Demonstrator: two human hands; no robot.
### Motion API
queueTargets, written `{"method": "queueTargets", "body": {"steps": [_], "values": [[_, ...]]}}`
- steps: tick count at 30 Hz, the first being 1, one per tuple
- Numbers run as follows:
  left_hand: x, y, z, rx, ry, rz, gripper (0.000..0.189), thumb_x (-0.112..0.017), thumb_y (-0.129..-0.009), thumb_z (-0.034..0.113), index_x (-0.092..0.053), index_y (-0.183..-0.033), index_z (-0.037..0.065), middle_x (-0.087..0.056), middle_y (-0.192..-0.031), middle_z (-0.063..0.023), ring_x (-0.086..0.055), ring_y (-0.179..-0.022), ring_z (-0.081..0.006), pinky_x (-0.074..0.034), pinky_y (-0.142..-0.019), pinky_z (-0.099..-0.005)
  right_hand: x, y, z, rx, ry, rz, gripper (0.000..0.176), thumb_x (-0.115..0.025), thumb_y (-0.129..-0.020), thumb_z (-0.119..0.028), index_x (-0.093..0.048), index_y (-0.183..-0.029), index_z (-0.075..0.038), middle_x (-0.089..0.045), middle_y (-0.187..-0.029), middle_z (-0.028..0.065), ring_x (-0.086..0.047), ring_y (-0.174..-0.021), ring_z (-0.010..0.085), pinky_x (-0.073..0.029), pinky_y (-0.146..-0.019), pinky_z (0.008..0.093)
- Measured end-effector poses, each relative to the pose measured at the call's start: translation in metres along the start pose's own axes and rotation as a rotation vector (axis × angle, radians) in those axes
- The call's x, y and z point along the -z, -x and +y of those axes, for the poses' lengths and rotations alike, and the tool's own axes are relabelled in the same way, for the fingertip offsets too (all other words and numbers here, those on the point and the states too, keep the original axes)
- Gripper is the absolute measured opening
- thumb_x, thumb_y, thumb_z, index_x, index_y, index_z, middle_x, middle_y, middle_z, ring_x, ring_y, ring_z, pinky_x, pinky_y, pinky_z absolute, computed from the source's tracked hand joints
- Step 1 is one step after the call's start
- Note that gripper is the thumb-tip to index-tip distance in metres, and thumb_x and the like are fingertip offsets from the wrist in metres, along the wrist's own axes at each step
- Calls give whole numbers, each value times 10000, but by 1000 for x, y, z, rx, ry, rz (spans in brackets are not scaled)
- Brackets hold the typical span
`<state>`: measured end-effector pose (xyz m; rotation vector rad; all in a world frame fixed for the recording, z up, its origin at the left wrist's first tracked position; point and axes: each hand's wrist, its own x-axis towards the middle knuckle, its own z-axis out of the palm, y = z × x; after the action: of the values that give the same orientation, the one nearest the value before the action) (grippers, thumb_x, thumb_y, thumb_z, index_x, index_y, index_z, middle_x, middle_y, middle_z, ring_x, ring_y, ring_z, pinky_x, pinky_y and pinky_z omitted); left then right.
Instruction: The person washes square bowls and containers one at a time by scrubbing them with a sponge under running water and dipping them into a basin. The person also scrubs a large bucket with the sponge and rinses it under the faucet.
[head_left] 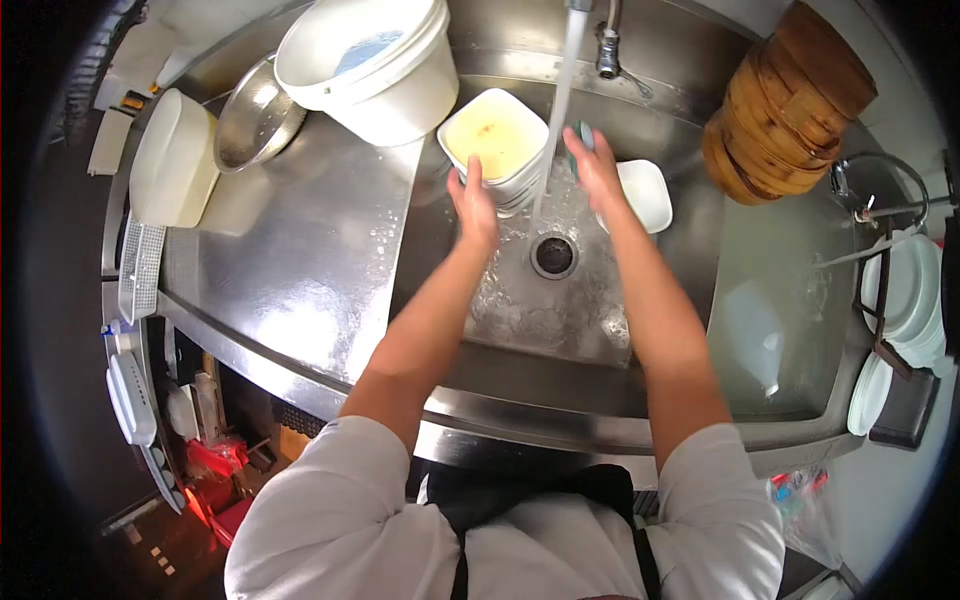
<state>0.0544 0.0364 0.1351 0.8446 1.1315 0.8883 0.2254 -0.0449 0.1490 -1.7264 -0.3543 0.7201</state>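
A stack of white square containers (519,188) stands in the sink basin, its top one showing a yellow inside with a brown spot. My left hand (478,212) is at the near left corner of the stack, thumb over the rim and fingers along the side. Between the fingers of my right hand (600,180) is a sponge (577,150), green with a pale side, partly hidden. Water from the faucet (572,60) runs down between the stack and my right hand. Beside my right wrist lies a small white square dish (648,196) on the basin floor.
A drain (554,256) opens mid-basin. On the left counter stand a white bucket (410,95), a metal colander (255,120) and a cream tub (172,160). Stacked wooden steamers (785,110) stand at the right, above a water-filled basin (770,300). White plates (905,290) sit far right.
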Motion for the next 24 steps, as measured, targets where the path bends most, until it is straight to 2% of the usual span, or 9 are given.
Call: {"method": "queueTargets", "body": {"steps": [1,2,6,9,10,13,19,22,24], "values": [[-4,-22,11,35,-34,-35,840,-629,-881,454,-214,-1444,-11,-391,-1413,-201,-403,-1283,-281,-290,-1080,-379,-9,-22,-5,-20,-35,-79,831,-634,-792,-613,-471,-1324,4,-524,-1291,205,-495,-1200,300,-417,-957,417],[-14,-24,37,68,-2,-86,670,-602,-900,176,-217,-1423,12,-443,-1363,-189,-467,-1226,-282,-357,-1029,-386,-16,-27,-22,-47,-38,-129,767,-650,-799,-545,-448,-1344,-44,-539,-1260,160,-510,-1138,269,-440,-871,426],[0,-79,-15,82,-117,-68,623,-374,-837,-89,-188,-1351,210,-438,-1293,-156,-542,-1126,-374,-523,-705,-594,-46,-73,3,77,327,-348,713,-671,-778,-351,-409,-1381,-77,-585,-1178,119,-557,-1026,228,-476,-779,399],[-8,-47,30,246,-17,-63,635,-378,-800,-115,-221,-1398,31,-512,-1272,-181,-547,-1142,-263,-470,-910,-387,-46,-55,6,128,323,-220,701,-657,-735,-261,-434,-1361,-37,-595,-1150,121,-571,-969,219,-483,-749,377],[-4,-62,20,247,-10,-154,619,-390,-803,-105,-252,-1391,32,-519,-1265,-184,-558,-1124,-268,-479,-895,-394,-44,-46,7,181,329,-157,698,-649,-716,-224,-448,-1351,-18,-590,-1159,123,-573,-951,221,-483,-750,376],[0,-90,10,245,-63,-301,576,-427,-816,-63,-334,-1376,38,-539,-1250,-189,-584,-1079,-286,-495,-865,-417,-23,-19,-10,-222,211,-272,762,-657,-743,-354,-421,-1420,-94,-471,-1397,204,-468,-1273,321,-420,-969,448],[-11,-84,33,269,-349,-325,386,-457,-943,159,-426,-1312,49,-581,-1196,-192,-583,-1070,-333,-512,-757,-552,-17,-49,22,-393,-99,-337,1018,-522,-674,-852,-394,-1433,-185,-467,-1398,132,-342,-1337,299,-303,-1007,595],[-5,-91,36,311,-373,-387,388,-449,-959,222,-431,-1312,60,-574,-1204,-203,-600,-1038,-370,-522,-697,-578,-32,-59,46,-390,-291,-441,1033,-484,-672,-873,-390,-1441,-189,-358,-1486,144,-323,-1338,394,-256,-998,669],[-4,-74,49,396,-389,-425,460,-459,-952,225,-351,-1374,79,-494,-1317,-218,-525,-1139,-426,-451,-781,-658,-28,-29,22,-401,-297,-474,1052,-465,-668,-880,-340,-1466,-207,-330,-1505,146,-316,-1333,432,-250,-972,710]]}}
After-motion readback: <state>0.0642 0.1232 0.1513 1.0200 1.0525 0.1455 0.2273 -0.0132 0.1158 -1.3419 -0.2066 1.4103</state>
